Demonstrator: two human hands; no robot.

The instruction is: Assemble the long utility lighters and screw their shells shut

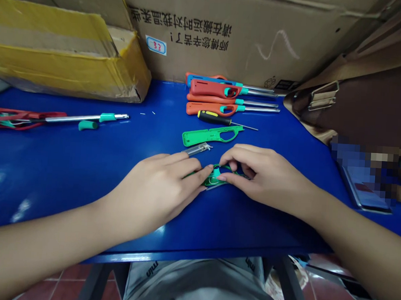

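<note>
My left hand is closed over one end of a green lighter casing half lying low on the table, hiding much of it. My right hand pinches the other end, thumb against a teal trigger inside the casing. A thin wire loop shows beside the trigger. Just beyond my left fingers lies a clear fuel tank. The matching green casing half rests behind it, hollow side up. Farther back is a black-and-yellow screwdriver.
Several long-nosed lighters are lined up at the back. An opened red lighter and a teal piece lie left. A yellow-taped carton stands back left; a phone lies right. Cardboard walls the rear.
</note>
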